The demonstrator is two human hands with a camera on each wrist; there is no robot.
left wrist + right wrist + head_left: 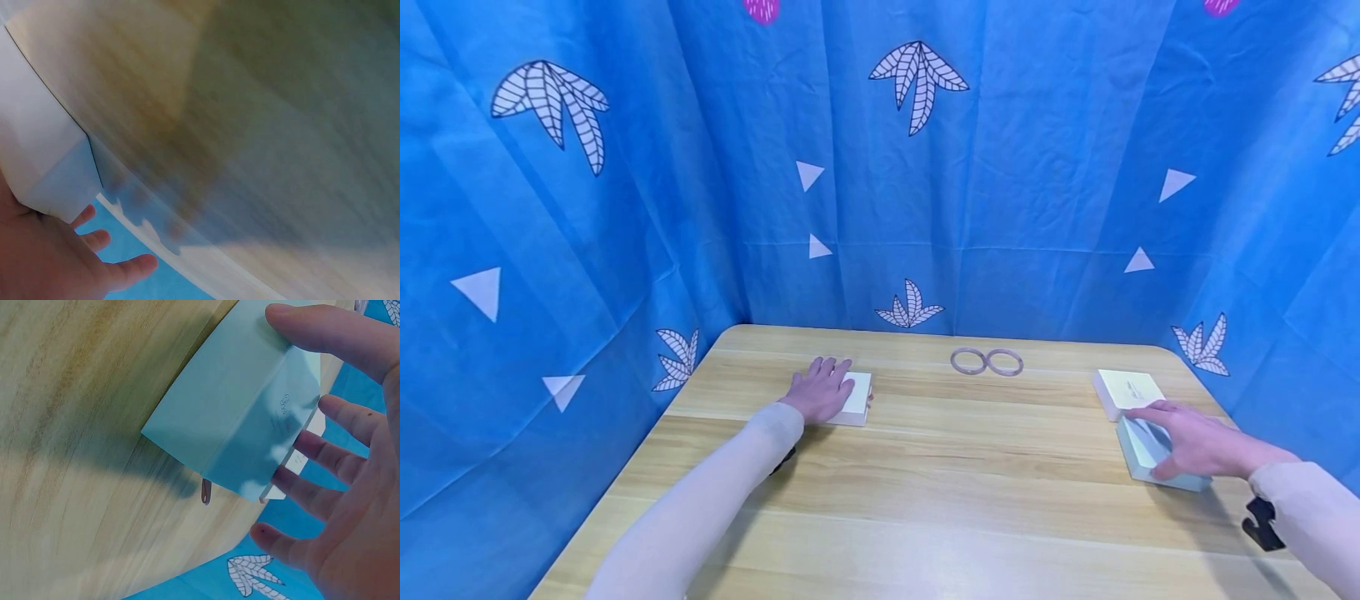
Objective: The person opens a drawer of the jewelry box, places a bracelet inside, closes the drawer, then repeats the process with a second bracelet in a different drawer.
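On the left of the table, my left hand (820, 393) rests over the left part of a small white box (853, 407). Its fingers reach forward, fairly straight; in the left wrist view the palm lies against the white box (47, 144), with several fingers extending past it. At the right, my right hand (1198, 442) spans a light-blue box (1142, 446). The thumb (300, 325) overlaps one face, and several fingertips are at the far edge; how firmly they press cannot be told. Script lettering marks the light-blue box's top, and a brownish ribbon loop (206, 490) sticks out of its end.
A pale cream box (1131, 390) with small print lies just behind the light-blue one. Two mauve rings (968, 361), bangle-like, lie side by side near the back edge of the wooden table (955, 483). Blue patterned curtains (1037, 167) stand behind and at both sides.
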